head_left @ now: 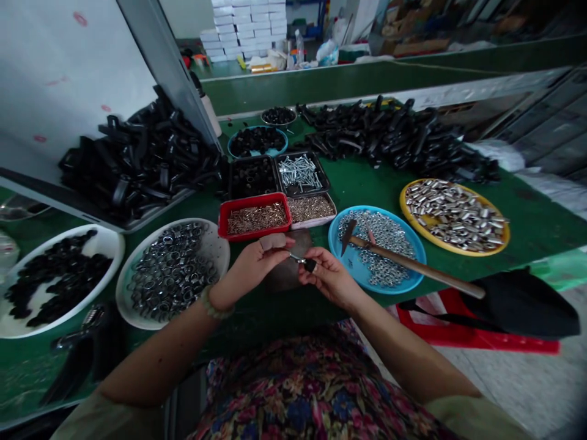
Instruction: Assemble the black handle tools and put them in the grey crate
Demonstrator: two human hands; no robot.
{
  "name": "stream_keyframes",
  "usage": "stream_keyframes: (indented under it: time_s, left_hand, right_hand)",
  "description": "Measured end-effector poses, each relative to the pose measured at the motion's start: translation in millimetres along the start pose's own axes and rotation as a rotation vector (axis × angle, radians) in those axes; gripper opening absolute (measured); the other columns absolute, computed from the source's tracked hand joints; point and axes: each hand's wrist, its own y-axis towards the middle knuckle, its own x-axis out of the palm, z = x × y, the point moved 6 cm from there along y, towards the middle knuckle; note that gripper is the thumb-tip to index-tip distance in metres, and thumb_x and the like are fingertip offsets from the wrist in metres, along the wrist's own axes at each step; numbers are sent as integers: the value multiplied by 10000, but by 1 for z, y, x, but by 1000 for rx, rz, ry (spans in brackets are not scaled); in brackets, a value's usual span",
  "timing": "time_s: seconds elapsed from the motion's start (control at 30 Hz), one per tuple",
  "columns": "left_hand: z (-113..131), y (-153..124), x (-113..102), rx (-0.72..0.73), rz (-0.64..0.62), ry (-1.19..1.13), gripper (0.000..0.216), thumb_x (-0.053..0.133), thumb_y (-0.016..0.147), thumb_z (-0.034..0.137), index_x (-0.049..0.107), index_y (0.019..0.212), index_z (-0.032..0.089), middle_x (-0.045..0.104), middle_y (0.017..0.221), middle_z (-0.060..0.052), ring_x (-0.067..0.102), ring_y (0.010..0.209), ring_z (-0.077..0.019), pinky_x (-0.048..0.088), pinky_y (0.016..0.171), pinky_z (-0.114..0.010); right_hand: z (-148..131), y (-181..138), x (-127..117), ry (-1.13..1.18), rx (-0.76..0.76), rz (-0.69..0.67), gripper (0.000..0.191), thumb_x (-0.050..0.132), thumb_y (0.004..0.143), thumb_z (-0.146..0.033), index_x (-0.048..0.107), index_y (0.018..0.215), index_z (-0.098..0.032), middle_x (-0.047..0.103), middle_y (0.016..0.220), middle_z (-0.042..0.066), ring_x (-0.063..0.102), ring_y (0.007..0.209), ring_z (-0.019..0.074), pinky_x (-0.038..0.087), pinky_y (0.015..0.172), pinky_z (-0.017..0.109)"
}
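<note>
My left hand (263,256), with a bead bracelet at the wrist, pinches a silver bolt (296,258) between thumb and fingers. Facing it, my right hand (329,278) grips a small black plastic piece (310,265) at the bolt's other end. Bolt and black piece meet; how far one sits inside the other I cannot tell. Both hands are over a dark metal plate (285,278) on the green bench. Just beyond them are a red tray (222,219) of copper-coloured rivets and a white tray (331,215) of small brassy parts.
A hammer (413,264) lies across a blue basin (424,250) of nuts. Farther right is a yellow tray (507,238) of metal barrels. White basins (224,250) of rings and black parts stand left. Black handles (385,131) are heaped behind; a black tray (326,183) holds bolts.
</note>
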Motion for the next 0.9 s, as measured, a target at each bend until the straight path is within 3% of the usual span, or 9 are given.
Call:
stream_keyframes:
  time_s: [0.1,0.23,0.33,0.47,0.6,0.7,0.77,0.83,0.9]
  left_hand:
    - [-10,3,1,-80,-11,-46,223,660,786,258,693,996,191,710,998,-43,642,936,-184,513,880,-334]
    - [-22,4,5,-208,-174,-108,167,636,798,327,673,810,164,637,694,5,584,617,-122,498,610,-250]
    - [-17,2,2,-145,-208,-61,119,647,783,269,660,729,164,657,728,-1,621,712,-136,506,696,-259]
    - [-3,-3,0,-28,-117,-10,89,665,776,207,713,849,193,724,944,-21,654,907,-165,499,879,-301]
    - [5,-12,6,19,-53,-40,164,688,770,221,722,929,196,728,975,-34,663,910,-172,517,881,-311]
    - [4,-15,8,31,-51,-54,189,685,779,238,718,963,211,720,985,-27,655,923,-161,511,883,-298]
    - [-2,-14,9,-51,-127,-98,171,666,795,260,709,949,202,710,888,-17,652,823,-138,522,801,-271]
    - [-13,-13,13,-211,-299,-149,151,643,812,302,693,863,169,673,753,-6,623,679,-113,515,678,-240]
    - [-19,-14,16,-346,-470,-167,180,633,818,323,671,799,148,648,698,-2,603,618,-103,501,619,-228]
  right_hand:
    - [0,0,0,-26,-4,-13,282,755,798,-333,582,993,-225,718,851,-6,699,715,102,556,679,210]
    - [-9,-2,3,-223,-10,-76,230,704,846,-324,593,1011,-208,708,882,6,702,769,114,556,729,246]
    - [-15,-4,5,-329,8,-130,213,682,866,-307,598,1022,-189,710,886,22,700,790,117,547,741,249]
    - [-8,-7,4,-123,81,-91,277,738,815,-335,569,995,-209,701,836,-5,688,696,103,540,660,222]
    - [8,-10,5,98,162,-46,361,803,744,-345,552,977,-230,676,756,-39,663,629,80,513,595,170]
    - [6,-13,4,86,153,-55,366,789,755,-374,545,991,-237,671,756,-45,653,619,71,503,582,158]
    - [-7,-15,6,-118,83,-97,271,709,833,-373,555,1002,-228,677,788,-26,663,655,88,520,614,190]
    - [-24,-20,14,-506,-17,-202,168,614,904,-315,594,1040,-217,698,896,25,680,799,129,541,737,264]
    - [-36,-26,24,-894,-112,-328,192,567,921,-242,628,1102,-218,695,1057,73,655,983,175,506,893,345]
